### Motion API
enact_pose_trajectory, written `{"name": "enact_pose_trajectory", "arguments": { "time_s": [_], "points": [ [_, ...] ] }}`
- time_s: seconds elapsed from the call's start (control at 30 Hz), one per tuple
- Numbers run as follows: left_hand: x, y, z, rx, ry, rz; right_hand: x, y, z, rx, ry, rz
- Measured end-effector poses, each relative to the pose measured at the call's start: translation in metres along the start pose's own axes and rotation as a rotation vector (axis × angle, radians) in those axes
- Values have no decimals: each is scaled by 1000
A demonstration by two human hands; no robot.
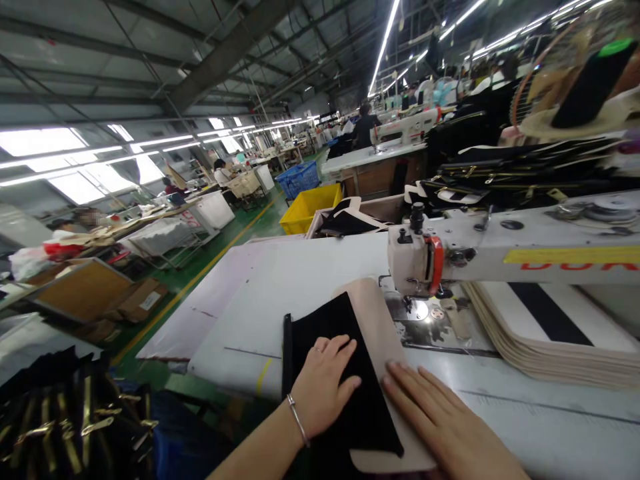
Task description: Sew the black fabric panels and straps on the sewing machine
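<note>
A black fabric panel [320, 320] lies over a beige panel [373, 307] on the sewing table in front of me. My left hand [327, 377] rests on the black fabric with its fingers spread a little; a bracelet circles that wrist. Flat on the beige panel's right edge is my right hand [430, 407], fingers stretched out. Just beyond the panels stands the sewing machine [415, 260], its needle area to the upper right of my hands. Neither hand touches the machine.
A stack of beige panels with a black stripe [545, 320] sits under the machine arm. Black pieces with zippers [65, 420] are heaped at lower left. A yellow crate [310, 207], a blue basket [299, 179] and a thread cone [590, 87] stand farther off. People work in the background.
</note>
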State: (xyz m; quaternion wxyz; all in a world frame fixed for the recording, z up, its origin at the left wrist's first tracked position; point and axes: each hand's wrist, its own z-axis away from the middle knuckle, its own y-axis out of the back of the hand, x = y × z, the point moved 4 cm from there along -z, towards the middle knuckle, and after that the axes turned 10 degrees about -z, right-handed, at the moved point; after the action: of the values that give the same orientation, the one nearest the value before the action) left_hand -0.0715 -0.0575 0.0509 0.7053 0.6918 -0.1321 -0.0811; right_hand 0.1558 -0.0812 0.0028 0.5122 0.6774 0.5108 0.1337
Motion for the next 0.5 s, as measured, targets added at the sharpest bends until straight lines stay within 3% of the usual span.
{"name": "enact_pose_trajectory", "arguments": {
  "time_s": [0.07,0.17,0.33,0.4,0.5],
  "points": [
    [2,5,-12,-10,-112,56,-2,-8,-9,-48,-42,2],
    [-18,1,-38,94,-68,2,-1,-7,-7,-58,-61,-36],
    [-39,-26,-64,127,-18,-149,-22,-1,-2,59,261,-40],
    [-44,-28,-65,133,-63,-182,-25,-3,-7,75,248,41],
    [-66,-25,-69,132,-136,-219,-25,-1,-16,-6,168,160]
  ]
}}
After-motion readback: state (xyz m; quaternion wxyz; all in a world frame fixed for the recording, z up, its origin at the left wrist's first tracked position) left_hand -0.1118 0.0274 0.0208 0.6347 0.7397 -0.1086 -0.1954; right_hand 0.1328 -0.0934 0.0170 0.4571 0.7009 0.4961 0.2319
